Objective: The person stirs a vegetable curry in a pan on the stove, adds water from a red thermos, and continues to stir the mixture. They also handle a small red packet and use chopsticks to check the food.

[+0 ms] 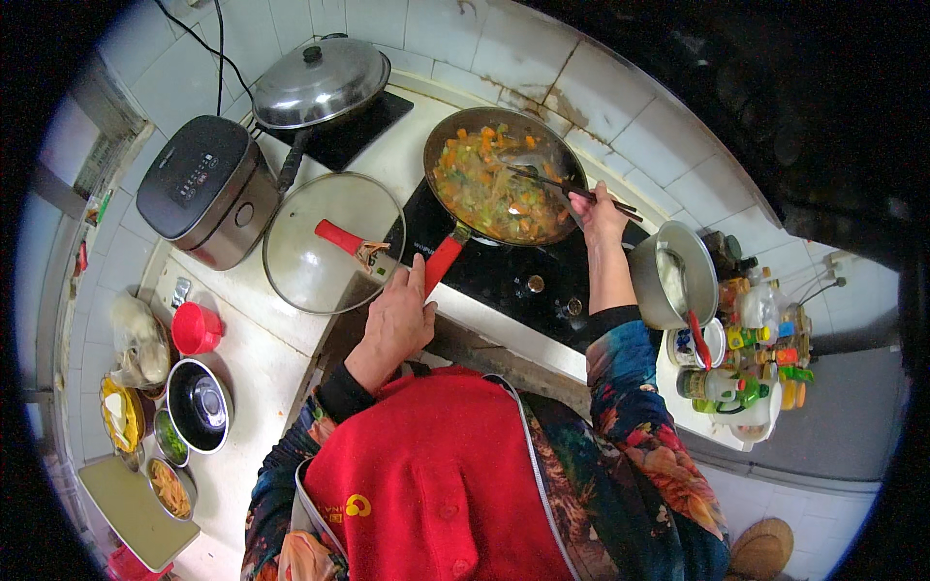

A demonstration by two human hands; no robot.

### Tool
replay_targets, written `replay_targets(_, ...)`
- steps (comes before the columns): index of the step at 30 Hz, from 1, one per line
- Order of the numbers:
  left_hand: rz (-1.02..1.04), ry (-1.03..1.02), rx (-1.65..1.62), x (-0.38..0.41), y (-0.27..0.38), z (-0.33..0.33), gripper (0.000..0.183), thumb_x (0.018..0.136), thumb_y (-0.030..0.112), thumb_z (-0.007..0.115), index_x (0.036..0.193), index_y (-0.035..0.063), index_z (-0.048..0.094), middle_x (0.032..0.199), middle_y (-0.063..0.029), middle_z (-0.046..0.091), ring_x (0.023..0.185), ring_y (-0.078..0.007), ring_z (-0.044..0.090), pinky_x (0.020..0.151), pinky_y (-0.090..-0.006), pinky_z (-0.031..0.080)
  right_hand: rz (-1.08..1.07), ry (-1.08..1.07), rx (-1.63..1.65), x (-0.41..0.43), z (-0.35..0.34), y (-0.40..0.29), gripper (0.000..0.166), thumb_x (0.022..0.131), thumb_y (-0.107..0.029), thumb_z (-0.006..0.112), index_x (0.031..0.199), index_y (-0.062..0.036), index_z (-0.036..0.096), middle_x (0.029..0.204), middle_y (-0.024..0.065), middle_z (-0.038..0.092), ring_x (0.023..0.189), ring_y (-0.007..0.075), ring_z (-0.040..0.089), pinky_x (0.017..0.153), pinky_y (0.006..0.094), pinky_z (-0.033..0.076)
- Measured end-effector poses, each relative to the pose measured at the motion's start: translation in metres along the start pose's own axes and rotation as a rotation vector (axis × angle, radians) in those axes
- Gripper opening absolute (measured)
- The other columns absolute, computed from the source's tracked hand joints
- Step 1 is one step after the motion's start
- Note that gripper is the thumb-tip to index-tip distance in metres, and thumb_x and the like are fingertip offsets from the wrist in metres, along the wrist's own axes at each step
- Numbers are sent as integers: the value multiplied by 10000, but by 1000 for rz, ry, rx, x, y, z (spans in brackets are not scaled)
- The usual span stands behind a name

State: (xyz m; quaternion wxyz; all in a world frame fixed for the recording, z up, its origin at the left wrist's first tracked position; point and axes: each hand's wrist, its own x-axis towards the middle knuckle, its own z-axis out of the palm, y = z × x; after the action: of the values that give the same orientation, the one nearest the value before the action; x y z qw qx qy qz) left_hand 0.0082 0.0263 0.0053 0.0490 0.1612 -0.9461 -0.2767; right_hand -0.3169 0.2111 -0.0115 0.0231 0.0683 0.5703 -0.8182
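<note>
A frying pan (434,156) sits on a black glass cooktop (501,272). Diced orange and green vegetables (479,181) fill it, with pale, glossy strands among them. My right hand (601,218) grips dark chopsticks (556,183), their tips down in the food. At the pan's near side, my left hand (396,319) holds the end of its red handle (443,261), fingers lying along it. Left of that handle, a glass lid (305,269) rests on the counter, its own red grip (338,236) upward. Light-brown shreds cling near that grip.
Beyond the lid stand a rice cooker (196,185) and a covered wok (320,80). Bowls, including a black-lined one (200,407), and a cutting board (134,508) line the left counter. A metal pot (672,276) with a red-handled spoon (697,338) and several bottles (748,338) crowd the right.
</note>
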Motion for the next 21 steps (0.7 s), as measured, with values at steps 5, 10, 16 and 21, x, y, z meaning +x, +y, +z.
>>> replay_targets(5,16,11,37,-1,0,-1,704,803,146,628,1387,-69,301,1096,-209,528,1018,-372,559,831,-413,499,-64,1,-75,0,-4,-6,237,936,-155,579,919,59,479,732,167,599,597,295,678,463,327,578)
replay_targets(10,24,19,40,-1,-2,1,716,798,153,638,1387,-73,300,1093,-210,530,1015,-371,561,828,-411,499,-75,-157,-169,-12,1,5,218,947,-181,556,887,21,501,772,162,614,612,273,680,483,318,566)
replay_targets(16,5,-9,40,0,0,-2,725,792,154,648,1391,-69,304,1099,-209,531,1013,-372,563,826,-413,501,-173,-208,-279,-27,16,18,254,927,-170,584,870,57,484,725,171,611,557,270,670,439,312,552)
replay_targets(21,23,3,33,-1,-4,1,732,791,156,650,1392,-70,300,1103,-212,532,1015,-372,564,825,-414,503,-69,-54,-81,-19,9,9,268,950,-205,564,881,45,498,806,208,634,614,276,676,497,321,571)
